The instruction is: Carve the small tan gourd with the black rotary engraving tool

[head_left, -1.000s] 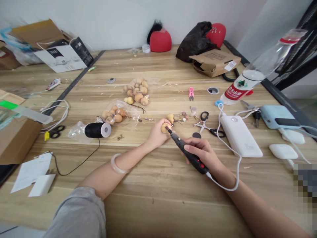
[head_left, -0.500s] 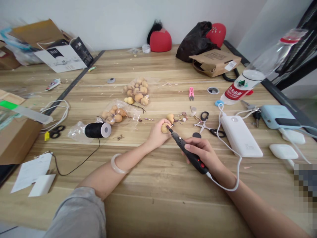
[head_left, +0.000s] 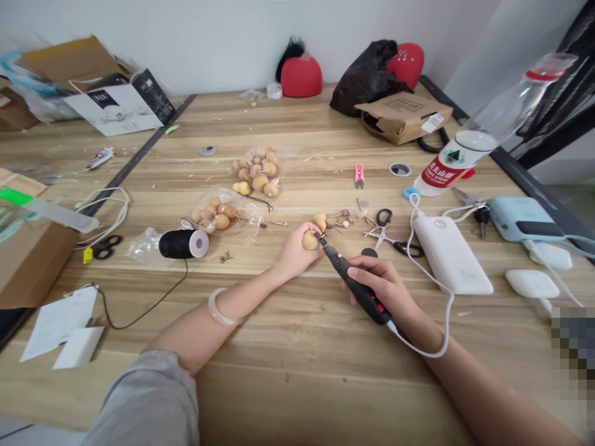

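Observation:
My left hand (head_left: 297,253) is closed around a small tan gourd (head_left: 310,240) near the middle of the table. My right hand (head_left: 379,282) grips a black rotary tool (head_left: 360,290) with a lit red light and a white cable at its rear end. The tool's tip lies at the right side of the held gourd. Just behind, another tan gourd (head_left: 320,220) rests on the wood. Several small tool bits (head_left: 344,218) are scattered to its right.
Scissors (head_left: 383,236), a white power bank (head_left: 453,255) and a large bottle (head_left: 447,164) stand or lie to the right. Bagged gourds (head_left: 260,170) are farther back. A black thread spool (head_left: 182,244) lies left, and pink clippers (head_left: 359,174) lie behind the bits.
The tool's tip has shifted slightly right, from the front face of the held gourd to its right side. My left hand stays in place.

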Demonstrator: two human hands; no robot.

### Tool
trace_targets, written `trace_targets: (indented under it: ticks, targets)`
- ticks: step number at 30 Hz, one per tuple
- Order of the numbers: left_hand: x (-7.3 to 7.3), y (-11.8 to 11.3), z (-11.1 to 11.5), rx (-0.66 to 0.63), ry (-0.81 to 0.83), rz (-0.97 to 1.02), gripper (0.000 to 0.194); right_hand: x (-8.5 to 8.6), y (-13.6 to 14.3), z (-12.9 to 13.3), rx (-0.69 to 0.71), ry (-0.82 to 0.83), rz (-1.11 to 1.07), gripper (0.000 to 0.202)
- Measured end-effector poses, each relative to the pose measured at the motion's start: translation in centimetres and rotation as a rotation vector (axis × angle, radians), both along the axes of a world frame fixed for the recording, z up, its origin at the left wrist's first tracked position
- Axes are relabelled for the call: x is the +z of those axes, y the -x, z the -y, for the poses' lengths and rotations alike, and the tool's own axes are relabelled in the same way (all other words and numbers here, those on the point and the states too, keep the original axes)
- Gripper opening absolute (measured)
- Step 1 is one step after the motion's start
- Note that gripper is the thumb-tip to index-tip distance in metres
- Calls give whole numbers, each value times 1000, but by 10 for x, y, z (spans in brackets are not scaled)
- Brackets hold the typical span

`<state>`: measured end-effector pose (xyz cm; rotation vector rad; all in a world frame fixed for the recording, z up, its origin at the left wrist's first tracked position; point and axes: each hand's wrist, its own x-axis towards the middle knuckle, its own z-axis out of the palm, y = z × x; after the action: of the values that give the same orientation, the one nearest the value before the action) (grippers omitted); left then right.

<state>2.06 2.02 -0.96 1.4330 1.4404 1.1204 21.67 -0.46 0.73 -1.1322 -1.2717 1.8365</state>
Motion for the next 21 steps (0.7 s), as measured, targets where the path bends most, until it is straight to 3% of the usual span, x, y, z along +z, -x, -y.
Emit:
trace_targets:
  ticks: [21]
  targets:
    - [3, -1, 0, 4, 25, 19, 26, -1, 0, 0, 29, 14, 4, 30]
